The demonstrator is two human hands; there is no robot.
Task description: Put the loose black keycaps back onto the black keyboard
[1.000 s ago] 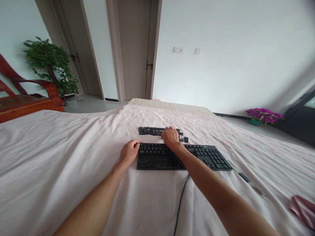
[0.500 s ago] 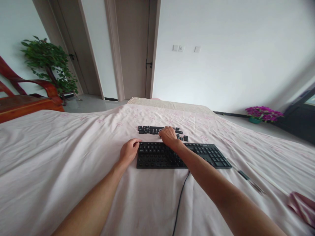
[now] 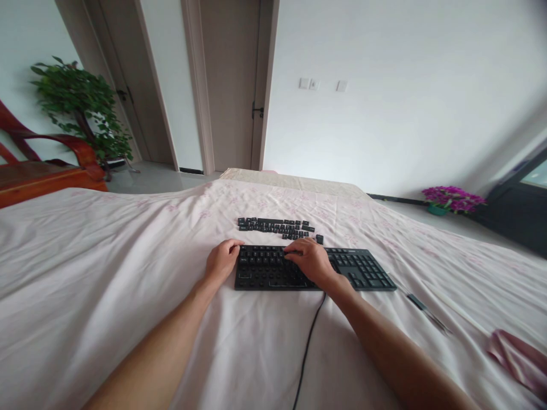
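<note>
A black keyboard (image 3: 273, 279) lies on the pale bedsheet, with keys in its upper rows and bare key mounts across much of its lower left part. My left hand (image 3: 222, 261) grips the upper left corner of the keyboard, thumb and fingers closed on the edge. Over the middle of its top rows is my right hand (image 3: 311, 259), fingertips pinched together on a small black keycap that they mostly hide. Just beyond the keyboard, loose black keycaps (image 3: 269, 227) lie in uneven rows, among them a long space bar (image 3: 270, 221).
A black cable (image 3: 311, 341) runs from the keyboard toward me. To the right lie a wire-ended tool with a dark handle (image 3: 416, 302) and a pink cloth (image 3: 517, 359). A wooden chair (image 3: 55, 165) and a leafy plant (image 3: 81, 108) stand at left, purple flowers (image 3: 455, 198) at right.
My right hand has come back from the loose keycaps to the keyboard's top rows. My left hand stays on the corner. The view has shifted slightly.
</note>
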